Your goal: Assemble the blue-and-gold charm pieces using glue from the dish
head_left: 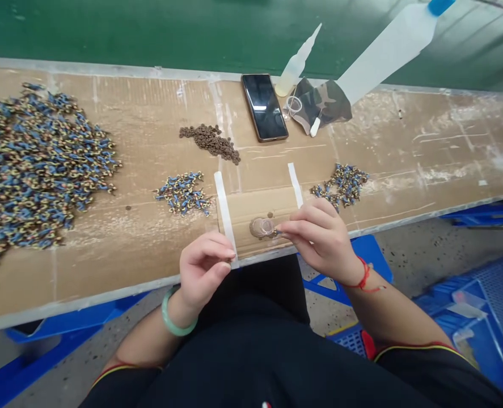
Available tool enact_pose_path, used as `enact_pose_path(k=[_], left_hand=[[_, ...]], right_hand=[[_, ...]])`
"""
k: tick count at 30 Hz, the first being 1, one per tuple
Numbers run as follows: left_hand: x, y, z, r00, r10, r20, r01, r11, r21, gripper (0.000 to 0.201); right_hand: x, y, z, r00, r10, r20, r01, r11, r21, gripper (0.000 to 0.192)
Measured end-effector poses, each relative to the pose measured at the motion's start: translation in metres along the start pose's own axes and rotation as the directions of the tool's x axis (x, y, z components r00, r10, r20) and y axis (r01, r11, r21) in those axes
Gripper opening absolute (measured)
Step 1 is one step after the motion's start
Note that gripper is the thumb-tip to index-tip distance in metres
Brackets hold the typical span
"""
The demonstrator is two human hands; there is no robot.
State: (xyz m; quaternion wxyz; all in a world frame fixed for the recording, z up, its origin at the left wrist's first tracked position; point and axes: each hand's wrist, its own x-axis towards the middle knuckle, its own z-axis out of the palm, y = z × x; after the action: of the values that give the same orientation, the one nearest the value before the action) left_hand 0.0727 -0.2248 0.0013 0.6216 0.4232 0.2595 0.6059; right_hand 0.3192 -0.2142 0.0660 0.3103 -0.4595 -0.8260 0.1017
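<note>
My right hand (319, 235) pinches a small painted figure (278, 231), of which only a bit of blue shows at the fingertips. That tip is right beside a small round clear dish (262, 228) on a cardboard pad (251, 207). On the pad's left edge, near a white tape strip (224, 207), my left hand (204, 269) is closed with thumb and fingertips nearly together; what it holds, if anything, is too small to make out. A tiny brown disc (270, 215) lies just behind the dish.
Small blue-and-yellow figures lie in a large heap (42, 170), a small left pile (184, 192) and a right pile (342, 184). Brown discs (211, 140) are heaped farther back. Behind stand a phone (263, 107), a nozzle bottle (296, 65), a camouflage pouch (325, 105) and a large white bottle (391, 51).
</note>
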Motion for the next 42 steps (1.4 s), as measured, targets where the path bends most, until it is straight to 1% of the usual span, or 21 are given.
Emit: enact_pose_path(k=[5,13,17,20,23,29,34,42], left_hand=[[-0.003,-0.001,0.001,1.0,0.022,0.019,-0.021,1.0,-0.017,0.013],[-0.003,-0.003,0.003,1.0,0.006,0.013,-0.005,0.999,-0.043,0.013],[-0.004,-0.003,0.004,1.0,0.015,0.015,-0.015,0.999,-0.029,0.014],[-0.004,-0.003,0.004,1.0,0.016,0.016,-0.015,1.0,-0.021,0.015],[-0.004,-0.003,0.005,1.0,0.021,0.022,-0.021,0.999,-0.037,0.014],[-0.002,-0.005,0.006,0.997,0.07,0.042,-0.068,0.996,-0.059,0.013],[-0.003,-0.007,0.006,0.996,0.073,0.056,-0.068,0.995,-0.078,0.013],[-0.002,-0.007,0.008,0.996,0.083,0.046,-0.078,0.993,-0.086,0.012]], right_hand=[[0.0,-0.005,-0.004,1.0,-0.003,0.022,0.004,0.998,-0.065,0.017],[0.001,-0.008,-0.006,0.999,-0.03,0.026,0.032,0.995,-0.095,0.017],[0.0,-0.008,-0.005,1.0,-0.019,0.02,0.021,0.994,-0.105,0.017],[0.001,-0.008,-0.006,0.999,-0.033,0.027,0.036,0.993,-0.11,0.017],[0.002,-0.009,-0.006,0.998,-0.058,0.025,0.06,0.991,-0.123,0.017],[0.002,-0.012,-0.008,0.998,-0.048,0.046,0.055,0.985,-0.161,0.018],[0.002,-0.012,-0.008,0.997,-0.053,0.052,0.061,0.985,-0.164,0.016],[0.003,-0.011,-0.011,0.993,-0.076,0.087,0.092,0.978,-0.189,0.014]])
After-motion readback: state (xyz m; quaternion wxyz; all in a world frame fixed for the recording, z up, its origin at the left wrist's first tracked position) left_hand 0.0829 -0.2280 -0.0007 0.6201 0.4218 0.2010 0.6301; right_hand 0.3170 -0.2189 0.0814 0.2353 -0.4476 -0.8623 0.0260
